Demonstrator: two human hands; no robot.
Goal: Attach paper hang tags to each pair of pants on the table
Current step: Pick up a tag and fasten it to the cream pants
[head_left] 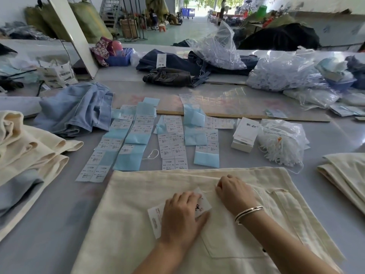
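Cream pants (126,224) lie flat at 6 o'clock on the table (59,214). Left hand (182,216) presses flat, fingers straight, on the tag (155,218) atop them. Right hand (234,191), at 1 o'clock from the left, fingers curled, pinches the fabric.

Cream pants (227,234) lie flat, folded, at near edge of bench (59,204), pocket up. White paper hang tag (156,218) flat on them, left of the pocket.

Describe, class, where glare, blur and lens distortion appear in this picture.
Head view: glare streaks the clear sheet on the table; the bright doorway is washed out; the far background is blurred; wide-angle bending curves the edges; left hand and hang tag stay sharp.
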